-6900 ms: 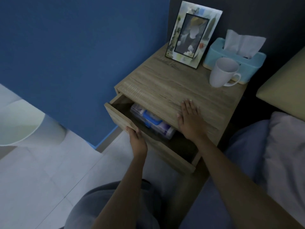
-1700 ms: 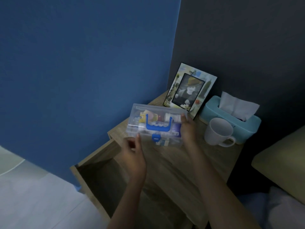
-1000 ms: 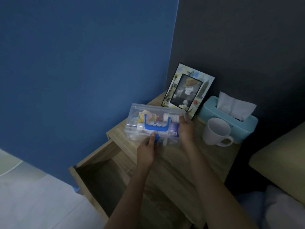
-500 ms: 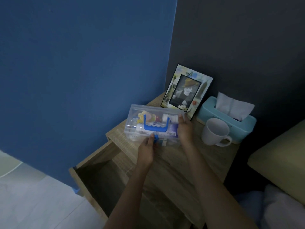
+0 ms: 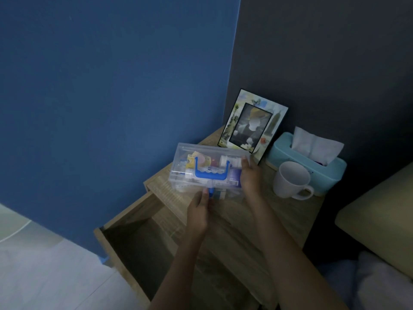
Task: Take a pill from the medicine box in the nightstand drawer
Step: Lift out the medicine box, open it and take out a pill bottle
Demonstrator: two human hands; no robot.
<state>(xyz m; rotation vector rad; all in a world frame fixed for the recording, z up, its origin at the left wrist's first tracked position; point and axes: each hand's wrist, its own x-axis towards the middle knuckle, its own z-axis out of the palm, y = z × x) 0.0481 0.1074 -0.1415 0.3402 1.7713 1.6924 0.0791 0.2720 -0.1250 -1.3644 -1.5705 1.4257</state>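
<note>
I see one nightstand (image 5: 257, 220) with its one drawer (image 5: 143, 240) pulled open. Near its back edge: one picture frame (image 5: 252, 121), one tissue box (image 5: 312, 162), one mug (image 5: 291, 183). One clear medicine box (image 5: 207, 170) sits toward its left edge, lid closed. My right hand (image 5: 250, 177) grips its right end; my left hand (image 5: 199, 211) pinches its blue latch (image 5: 210, 191).

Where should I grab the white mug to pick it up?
Take the white ceramic mug by its loop handle, coming from the near right. The handle sticks out that way, toward the bed side, and the teal tissue box crowds the far side.
</note>
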